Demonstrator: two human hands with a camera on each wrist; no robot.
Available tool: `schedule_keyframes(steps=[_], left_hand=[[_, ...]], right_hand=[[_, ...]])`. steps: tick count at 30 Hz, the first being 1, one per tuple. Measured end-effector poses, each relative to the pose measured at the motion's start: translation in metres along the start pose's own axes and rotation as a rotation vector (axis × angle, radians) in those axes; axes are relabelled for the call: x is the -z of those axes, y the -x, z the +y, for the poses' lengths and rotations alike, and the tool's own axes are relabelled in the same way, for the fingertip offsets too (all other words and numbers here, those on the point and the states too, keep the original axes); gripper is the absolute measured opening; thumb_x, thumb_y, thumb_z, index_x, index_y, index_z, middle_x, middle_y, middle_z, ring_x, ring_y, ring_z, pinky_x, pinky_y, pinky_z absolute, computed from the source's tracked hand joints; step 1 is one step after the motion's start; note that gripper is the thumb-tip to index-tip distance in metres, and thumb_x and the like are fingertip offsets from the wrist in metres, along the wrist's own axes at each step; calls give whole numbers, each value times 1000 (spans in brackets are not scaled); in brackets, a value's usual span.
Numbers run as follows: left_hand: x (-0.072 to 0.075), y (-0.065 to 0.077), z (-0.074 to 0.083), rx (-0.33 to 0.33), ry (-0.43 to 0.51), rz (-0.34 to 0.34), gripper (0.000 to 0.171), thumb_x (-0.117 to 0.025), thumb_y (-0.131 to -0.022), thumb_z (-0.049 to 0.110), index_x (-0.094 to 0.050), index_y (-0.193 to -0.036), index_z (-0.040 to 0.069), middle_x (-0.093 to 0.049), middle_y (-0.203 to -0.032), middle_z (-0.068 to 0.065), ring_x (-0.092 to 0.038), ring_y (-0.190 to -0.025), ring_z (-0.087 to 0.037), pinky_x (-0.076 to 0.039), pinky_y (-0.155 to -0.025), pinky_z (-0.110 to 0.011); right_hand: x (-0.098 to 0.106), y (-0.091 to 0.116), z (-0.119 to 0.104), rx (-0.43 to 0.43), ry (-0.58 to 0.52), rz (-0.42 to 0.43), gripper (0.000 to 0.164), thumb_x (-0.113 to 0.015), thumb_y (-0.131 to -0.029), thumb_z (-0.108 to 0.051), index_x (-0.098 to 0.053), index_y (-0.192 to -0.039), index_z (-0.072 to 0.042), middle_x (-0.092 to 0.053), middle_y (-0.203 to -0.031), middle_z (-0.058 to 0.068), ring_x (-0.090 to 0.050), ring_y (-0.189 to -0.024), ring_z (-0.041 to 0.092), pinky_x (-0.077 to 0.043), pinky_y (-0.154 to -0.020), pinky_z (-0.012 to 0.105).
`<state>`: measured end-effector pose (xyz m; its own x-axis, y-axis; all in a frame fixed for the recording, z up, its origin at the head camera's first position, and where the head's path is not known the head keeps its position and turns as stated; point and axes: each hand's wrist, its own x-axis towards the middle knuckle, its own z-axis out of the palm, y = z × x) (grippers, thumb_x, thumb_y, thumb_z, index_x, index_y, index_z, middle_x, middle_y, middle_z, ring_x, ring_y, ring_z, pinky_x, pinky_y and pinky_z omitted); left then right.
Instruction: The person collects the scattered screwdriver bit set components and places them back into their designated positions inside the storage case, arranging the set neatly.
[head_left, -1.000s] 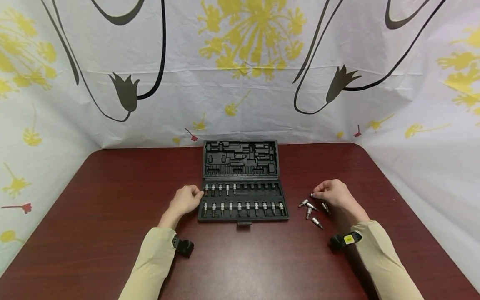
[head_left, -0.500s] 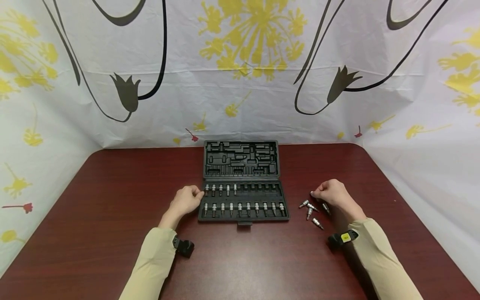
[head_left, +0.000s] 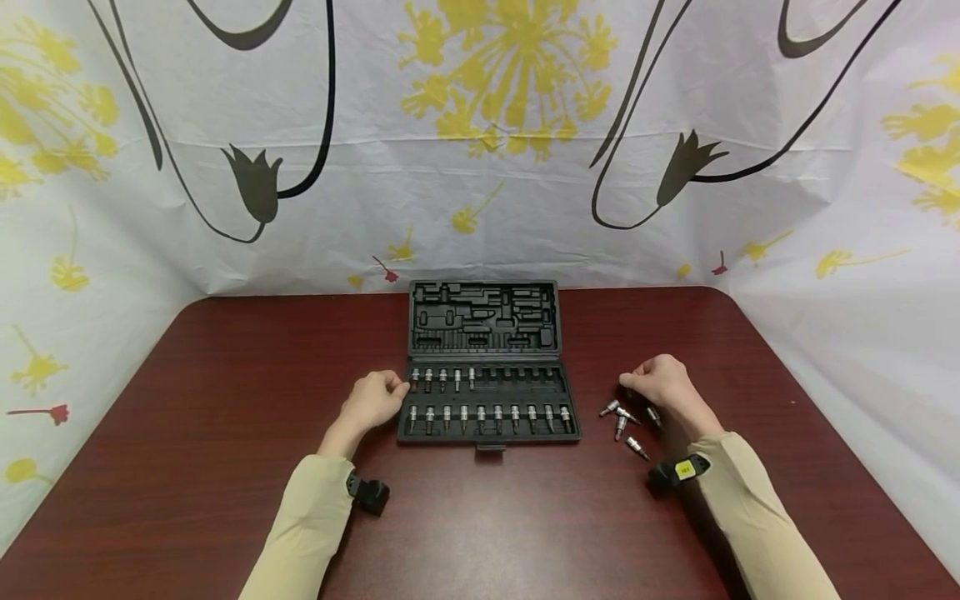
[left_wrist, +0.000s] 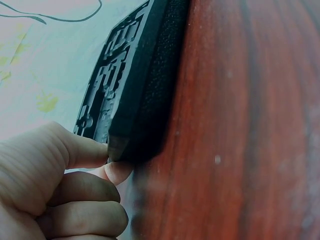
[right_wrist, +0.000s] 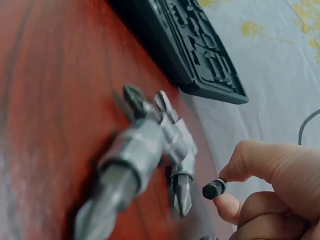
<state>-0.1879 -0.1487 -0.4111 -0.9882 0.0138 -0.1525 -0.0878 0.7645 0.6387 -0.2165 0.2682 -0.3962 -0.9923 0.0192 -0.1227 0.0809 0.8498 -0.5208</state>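
My left hand [head_left: 372, 400] pinches the left edge of an open black case [head_left: 487, 394] between thumb and forefinger. The left wrist view shows those fingertips at the case's corner. Silver bit sockets stand in the case: a full-looking front row [head_left: 497, 418], and a back row [head_left: 442, 380] filled only on its left side. To the right of the case, my right hand [head_left: 663, 386] pinches a hex bit socket [right_wrist: 214, 189] with its dark hexagonal tip showing; fingers hide the rest. Several loose bit sockets [head_left: 636, 447] lie on the table below and beside this hand.
The case's moulded lid [head_left: 483, 321] lies back towards the patterned cloth [head_left: 525, 225] behind the table [head_left: 480, 508]. Close to the right wrist camera, loose bit sockets with cross-shaped tips [right_wrist: 184, 197] lie in a small heap.
My right hand has risen slightly off the table, with the hex bit socket between its fingers, and its wrist has shifted a little left. The left hand stays at the case's edge.
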Motion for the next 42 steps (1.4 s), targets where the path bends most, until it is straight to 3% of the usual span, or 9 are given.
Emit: schedule_keyframes(steps=[7, 12, 25, 31, 42], left_hand=[[0, 0, 1, 5, -16, 8, 19, -55, -94, 22, -59, -81, 9, -54, -73, -5, -47, -65, -20, -36, -58, -34], [0, -1, 1, 1, -18, 11, 19, -55, -94, 22, -59, -81, 8, -54, -73, -5, -48, -65, -20, -36, -59, -34], [-2, -2, 0, -12, -38, 27, 18, -55, -93, 21, -60, -81, 8, -53, -70, -4, -47, -65, -19, -36, -58, -34], [-2, -3, -1, -2, -24, 15, 18, -54, -94, 21, -60, -83, 8, -53, -72, -5, -47, -64, -19, -36, -58, -34], [-3, -3, -1, -1, -23, 20, 18, -55, -93, 21, -60, -82, 8, -54, -72, -5, -47, -65, -19, -36, -57, -34]], right_hand=[[-1, -1, -9, 32, -57, 16, 30, -63, -84, -20, -63, -60, -2, -49, -51, -8, -43, -54, 11, -39, -57, 28], [-2, -1, -19, 66, -80, 30, 26, -64, -82, -18, -66, -64, 1, -55, -53, -5, -44, -52, 10, -40, -56, 28], [-11, -7, -46, 64, -82, -8, 24, -63, -82, -20, -70, -69, -2, -64, -67, -1, -53, -66, 13, -44, -67, 31], [-20, -10, -58, 105, -83, -15, 24, -63, -81, -18, -68, -67, 1, -58, -56, -4, -48, -58, 11, -42, -62, 29], [-32, -12, -80, 84, -166, -90, 28, -62, -85, -17, -62, -62, -2, -46, -49, -5, -34, -48, 9, -35, -56, 28]])
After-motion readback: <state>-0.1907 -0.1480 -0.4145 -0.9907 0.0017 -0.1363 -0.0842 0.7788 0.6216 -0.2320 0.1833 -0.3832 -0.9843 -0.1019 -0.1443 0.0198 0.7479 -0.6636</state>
